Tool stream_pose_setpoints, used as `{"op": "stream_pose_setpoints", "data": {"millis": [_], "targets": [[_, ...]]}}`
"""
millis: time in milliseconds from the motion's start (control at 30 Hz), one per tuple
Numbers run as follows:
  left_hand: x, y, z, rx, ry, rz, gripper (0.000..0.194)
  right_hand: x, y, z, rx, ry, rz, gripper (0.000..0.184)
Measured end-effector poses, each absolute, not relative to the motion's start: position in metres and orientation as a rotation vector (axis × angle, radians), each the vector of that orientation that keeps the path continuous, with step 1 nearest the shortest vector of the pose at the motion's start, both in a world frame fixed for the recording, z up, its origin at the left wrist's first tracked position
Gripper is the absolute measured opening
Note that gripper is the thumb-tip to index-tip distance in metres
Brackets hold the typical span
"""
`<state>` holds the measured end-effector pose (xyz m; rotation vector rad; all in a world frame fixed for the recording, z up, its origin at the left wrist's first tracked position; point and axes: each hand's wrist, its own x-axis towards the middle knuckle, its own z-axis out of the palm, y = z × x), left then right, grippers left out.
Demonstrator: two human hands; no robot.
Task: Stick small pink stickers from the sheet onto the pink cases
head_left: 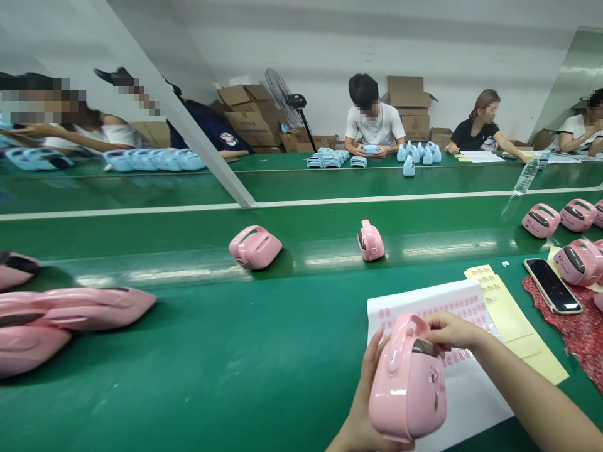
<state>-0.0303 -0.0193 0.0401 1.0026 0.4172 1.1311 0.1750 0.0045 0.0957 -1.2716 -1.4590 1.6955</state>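
My left hand (360, 408) is wrapped round the left side and bottom of a glossy pink plastic device (400, 389) with a carrying handle, held tilted above the bench. A dark panel and a small printed picture show on its front. My right hand (450, 331) is closed at the device's upper right, its fingertips against the handle and the dark panel; whatever they pinch is hidden. Beneath the device lies a white sheet of pink stickers (464, 306). To its right are yellow backing sheets (522, 345) with a few stickers left on one.
Pink devices (255, 247) stand along the green belt (315, 245) and at both sides. A phone (553, 285) rests on red bubble wrap (577, 326) at right. A water bottle (526, 176) leans farther back. Across the belt, several people sit with blue devices (409, 166) and papers.
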Motion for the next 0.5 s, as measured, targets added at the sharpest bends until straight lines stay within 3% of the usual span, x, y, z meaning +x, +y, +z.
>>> {"op": "stream_pose_setpoints", "data": {"millis": [233,367,500], "targets": [[-0.016,-0.006,0.022,1.258,0.870,1.023,0.044,0.218,0.086,0.114,-1.871,-1.255,0.511,0.012],[-0.017,0.003,0.011,1.686,0.797,0.967,0.025,0.237,0.149,0.110,-1.963,-1.216,0.320,0.003],[-0.014,0.008,0.006,1.814,0.712,1.034,0.022,0.246,0.183,0.106,-1.959,-1.255,0.213,0.019]]}}
